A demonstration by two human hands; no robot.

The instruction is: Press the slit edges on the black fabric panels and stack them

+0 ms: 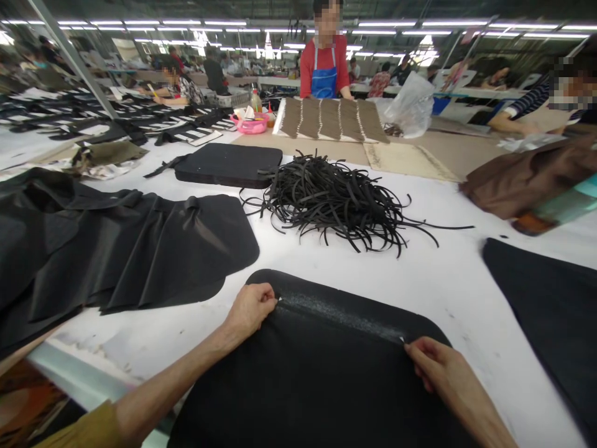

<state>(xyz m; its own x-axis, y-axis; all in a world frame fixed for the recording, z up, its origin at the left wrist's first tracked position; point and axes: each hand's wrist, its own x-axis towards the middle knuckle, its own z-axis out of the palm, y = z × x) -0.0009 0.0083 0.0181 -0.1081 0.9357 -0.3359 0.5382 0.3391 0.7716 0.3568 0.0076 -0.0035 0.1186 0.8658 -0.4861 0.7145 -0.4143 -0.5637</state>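
A large black fabric piece (326, 386) with rounded corners lies on the white table in front of me. Along its far side runs a band of whitish, speckled residue (336, 314), with a straight black edge just below it. At the left end of this edge, my left hand (254, 306) is closed in a pinch on the black fabric. My right hand (436, 364) pinches it at the right end, fingers partly curled under. Small white bits show at both fingertips; what they are I cannot make out.
A tangled heap of black strips (333, 199) lies beyond the fabric, beside a stack of black panels (228, 163). Draped black sheets (153, 249) are at left, another black piece (545, 317) at right. A pink basket (252, 123) stands farther back. A person in a blue apron (324, 71) faces me.
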